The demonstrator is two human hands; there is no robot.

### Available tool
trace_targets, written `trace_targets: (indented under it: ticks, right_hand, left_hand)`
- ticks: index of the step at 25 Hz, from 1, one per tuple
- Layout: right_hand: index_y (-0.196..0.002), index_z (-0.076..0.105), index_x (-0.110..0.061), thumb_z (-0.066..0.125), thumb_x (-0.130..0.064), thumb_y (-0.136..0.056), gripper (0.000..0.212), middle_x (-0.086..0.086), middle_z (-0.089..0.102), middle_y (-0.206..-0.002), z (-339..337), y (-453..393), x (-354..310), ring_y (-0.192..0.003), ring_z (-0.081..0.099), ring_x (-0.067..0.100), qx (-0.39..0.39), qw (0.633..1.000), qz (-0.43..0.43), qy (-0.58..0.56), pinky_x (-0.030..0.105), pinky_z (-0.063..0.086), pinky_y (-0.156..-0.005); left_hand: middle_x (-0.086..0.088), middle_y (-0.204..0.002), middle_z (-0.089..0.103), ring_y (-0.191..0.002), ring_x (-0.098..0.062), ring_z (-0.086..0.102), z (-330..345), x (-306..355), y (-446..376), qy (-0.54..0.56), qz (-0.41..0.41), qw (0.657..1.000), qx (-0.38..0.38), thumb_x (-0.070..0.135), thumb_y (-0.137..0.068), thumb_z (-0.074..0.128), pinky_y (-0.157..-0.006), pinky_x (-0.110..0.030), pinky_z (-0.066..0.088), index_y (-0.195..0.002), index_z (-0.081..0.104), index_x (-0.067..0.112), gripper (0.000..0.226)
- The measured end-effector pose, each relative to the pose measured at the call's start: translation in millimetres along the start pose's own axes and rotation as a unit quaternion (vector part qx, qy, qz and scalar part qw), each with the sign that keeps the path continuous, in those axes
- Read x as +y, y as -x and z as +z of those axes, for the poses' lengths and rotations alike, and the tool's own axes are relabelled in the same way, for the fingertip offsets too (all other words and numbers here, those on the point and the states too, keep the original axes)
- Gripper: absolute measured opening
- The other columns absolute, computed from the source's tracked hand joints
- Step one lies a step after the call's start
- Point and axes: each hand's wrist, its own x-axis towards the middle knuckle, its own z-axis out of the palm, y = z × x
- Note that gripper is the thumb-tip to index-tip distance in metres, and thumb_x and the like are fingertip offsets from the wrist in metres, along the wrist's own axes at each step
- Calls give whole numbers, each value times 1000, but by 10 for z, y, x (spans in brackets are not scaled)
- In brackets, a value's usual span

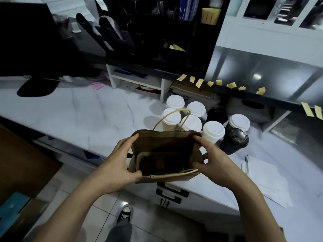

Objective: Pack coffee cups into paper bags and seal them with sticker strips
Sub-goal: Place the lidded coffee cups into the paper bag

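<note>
A brown paper bag (162, 142) with twine handles stands open at the counter's front edge, and a cardboard cup carrier shows inside it. My left hand (120, 159) grips the bag's left rim, thumb at the near edge and fingers at the far corner. My right hand (211, 159) grips the right rim the same way. Just behind the bag stand several white-lidded coffee cups (213, 131) and two black cups (235, 139). Yellow sticker strips (218, 82) hang in a row along the dark shelf edge behind the cups.
The white marble counter (83, 112) stretches to the left. White paper sheets (262, 179) lie at the right. A black organiser rack (157, 32) and a small white shelf (136, 81) stand at the back. Below me are a tiled floor and my shoe (125, 213).
</note>
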Motion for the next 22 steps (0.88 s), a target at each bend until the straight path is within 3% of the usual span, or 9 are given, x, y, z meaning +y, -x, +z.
trace_targets:
  ticks: [4, 8, 12, 19, 22]
  right_hand:
    - [-156, 26, -41, 70, -21, -86, 86, -20, 43, -141, 104, -249, -198, -100, 60, -1, 0, 1000, 5, 0, 11, 46, -71]
    - [-156, 27, -40, 71, -22, -86, 85, -15, 46, -140, 257, -564, -482, -99, 61, 2, 4, 1000, 16, -8, 17, 52, -77]
    - [-158, 26, -37, 73, -25, -86, 86, -12, 43, -147, 449, -886, -773, -92, 59, -7, 17, 999, 36, -10, 5, 46, -66]
    - [-158, 28, -35, 72, -24, -86, 85, -6, 44, -150, 731, -1309, -1207, -84, 57, -7, 55, 997, 59, -18, 6, 44, -53]
    - [-159, 27, -33, 73, -22, -86, 87, -7, 42, -153, 813, -1430, -1339, -82, 60, -3, 69, 995, 69, -27, 8, 47, -56]
  left_hand:
    - [36, -146, 21, -133, -5, 40, -306, -184, -252, -5, 1, 1000, -19, 56, -57, 71, -96, -33, 55, -151, 11, 57, 111]
    - [38, -140, 22, -129, -3, 42, -698, -385, -497, -12, 1, 999, -38, 56, -58, 70, -98, -33, 54, -152, 11, 56, 111]
    - [26, -153, 21, -138, -12, 39, -1058, -611, -777, -6, -3, 999, -43, 38, -73, 76, -106, -41, 48, -155, 13, 50, 104]
    - [14, -159, 22, -130, -12, 43, -1539, -922, -1215, -19, 6, 999, -43, 29, -85, 77, -102, -28, 41, -157, 14, 45, 97]
    - [15, -160, 21, -123, -9, 44, -1659, -1019, -1353, -12, 16, 999, -47, 33, -88, 75, -96, -24, 40, -155, 15, 47, 92]
